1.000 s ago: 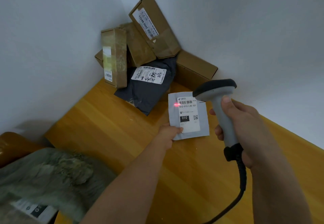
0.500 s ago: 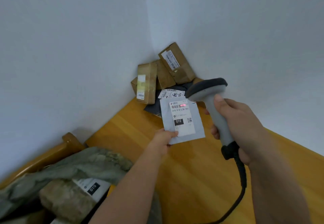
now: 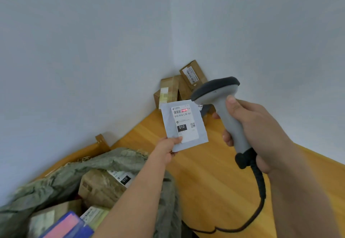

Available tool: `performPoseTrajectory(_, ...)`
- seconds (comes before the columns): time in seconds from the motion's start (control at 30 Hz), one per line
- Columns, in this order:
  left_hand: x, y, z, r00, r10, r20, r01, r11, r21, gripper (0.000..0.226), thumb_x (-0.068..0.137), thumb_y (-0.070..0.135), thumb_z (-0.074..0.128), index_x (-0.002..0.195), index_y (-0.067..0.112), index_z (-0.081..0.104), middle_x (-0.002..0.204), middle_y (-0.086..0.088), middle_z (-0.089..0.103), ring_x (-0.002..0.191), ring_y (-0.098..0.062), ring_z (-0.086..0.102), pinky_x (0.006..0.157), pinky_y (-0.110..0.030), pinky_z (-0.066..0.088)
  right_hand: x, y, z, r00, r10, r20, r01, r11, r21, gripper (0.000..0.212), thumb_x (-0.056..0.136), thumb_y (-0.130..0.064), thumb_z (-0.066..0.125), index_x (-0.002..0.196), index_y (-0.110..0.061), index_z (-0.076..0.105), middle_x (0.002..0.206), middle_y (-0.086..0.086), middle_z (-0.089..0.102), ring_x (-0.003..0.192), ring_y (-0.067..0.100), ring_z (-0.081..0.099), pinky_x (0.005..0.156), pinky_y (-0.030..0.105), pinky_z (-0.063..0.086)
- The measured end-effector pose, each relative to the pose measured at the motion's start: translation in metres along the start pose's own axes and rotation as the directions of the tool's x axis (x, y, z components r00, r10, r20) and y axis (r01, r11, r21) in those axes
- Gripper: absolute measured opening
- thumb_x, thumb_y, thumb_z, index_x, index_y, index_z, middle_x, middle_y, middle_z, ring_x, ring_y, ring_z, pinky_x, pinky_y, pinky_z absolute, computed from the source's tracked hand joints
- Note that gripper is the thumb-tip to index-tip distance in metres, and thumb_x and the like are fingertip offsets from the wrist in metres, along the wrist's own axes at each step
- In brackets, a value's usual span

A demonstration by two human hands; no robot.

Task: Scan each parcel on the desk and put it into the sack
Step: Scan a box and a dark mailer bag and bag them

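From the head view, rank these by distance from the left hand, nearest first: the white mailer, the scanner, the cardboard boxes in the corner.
1. White mailer: pinched at its lower corner by the left hand.
2. Scanner: to the right, gripped by the right hand.
3. Cardboard boxes: stacked in the far wall corner, behind the mailer.

The flat grey parcel's label (image 3: 184, 124) reads "010-010-L30-551" and "010"; a sacked box's label (image 3: 122, 177) reads "010".
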State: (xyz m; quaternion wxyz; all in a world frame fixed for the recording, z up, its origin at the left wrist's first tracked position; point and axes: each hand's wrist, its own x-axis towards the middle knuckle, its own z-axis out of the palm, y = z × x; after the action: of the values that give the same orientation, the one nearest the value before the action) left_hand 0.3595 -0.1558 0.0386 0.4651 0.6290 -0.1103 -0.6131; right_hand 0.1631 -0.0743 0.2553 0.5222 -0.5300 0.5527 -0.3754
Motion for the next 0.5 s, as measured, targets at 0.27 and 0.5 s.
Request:
performPoseTrajectory(0.27, -0.026, -0.009, 0.006, 0.999, 0.005, 0.053, -0.006, 1.0, 0.018, 0.034, 0.083, 0.001, 0.072, 0.114, 0.012, 0.059, 0.091, -0.003, 0.067, 0.078, -0.016, 0.061, 0.059, -0.028, 0.046, -0.036, 0.0, -0.003, 0.999, -0.019, -0.042, 0.022, 0.998, 0.067, 0.034, 0.103, -0.042, 0.044, 0.1, -0.015, 0.063, 0.101, 0.01, 0.07, 0.051, 0.015, 0.055, 0.061, 0.038, 0.045)
performPoseTrajectory(0.5, -0.043, -0.018, 0.006, 0.997, 0.01, 0.078, -0.01, 1.0, -0.001, 0.024, 0.084, 0.0, 0.071, 0.101, 0.012, 0.06, 0.091, -0.004, 0.067, 0.077, -0.017, 0.061, 0.06, -0.028, 0.046, -0.055, 0.003, -0.003, 0.998, -0.031, -0.046, 0.034, 0.997, 0.067, 0.037, 0.103, -0.042, 0.045, 0.099, -0.011, 0.064, 0.105, 0.013, 0.068, 0.05, 0.015, 0.054, 0.059, 0.037, 0.045)
